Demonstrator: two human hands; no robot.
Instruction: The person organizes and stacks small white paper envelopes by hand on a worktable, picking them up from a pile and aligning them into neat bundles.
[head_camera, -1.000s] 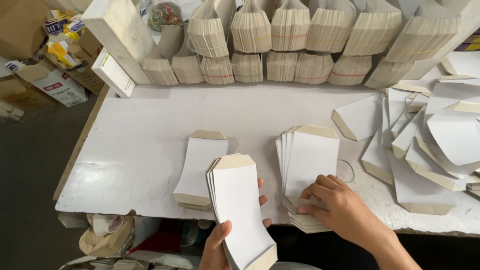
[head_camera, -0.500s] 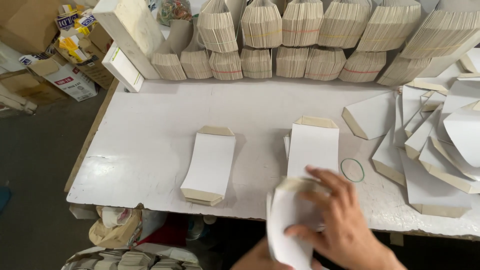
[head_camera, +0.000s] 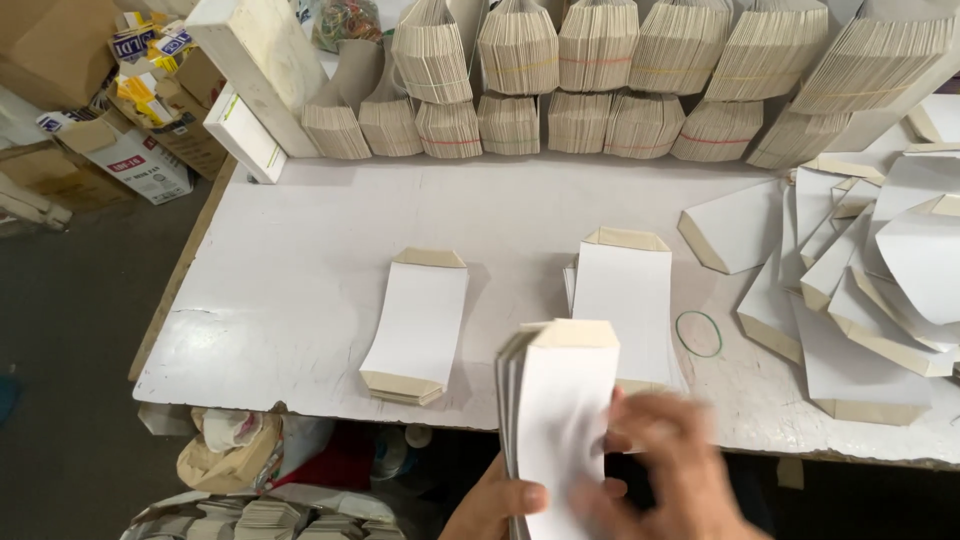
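Note:
My left hand (head_camera: 497, 505) grips a stack of white folded paper envelopes (head_camera: 556, 410) from below, held upright near the table's front edge. My right hand (head_camera: 672, 468), blurred by motion, lies against the right side of that same stack. Just behind it a second pile of white envelopes (head_camera: 622, 295) rests on the white table (head_camera: 300, 300). A third, smaller pile (head_camera: 418, 322) lies to the left. A green rubber band (head_camera: 698, 333) sits on the table right of the middle pile.
Several banded bundles of envelopes (head_camera: 600, 80) line the back of the table. Loose envelopes (head_camera: 870, 290) are heaped at the right. A white box (head_camera: 258, 70) leans at the back left. Cardboard boxes (head_camera: 120, 130) stand on the floor at left, bags (head_camera: 240, 445) below the front edge.
My right hand left the middle pile and came down onto the stack in my left hand. The stack has shifted right and now stands in front of the middle pile.

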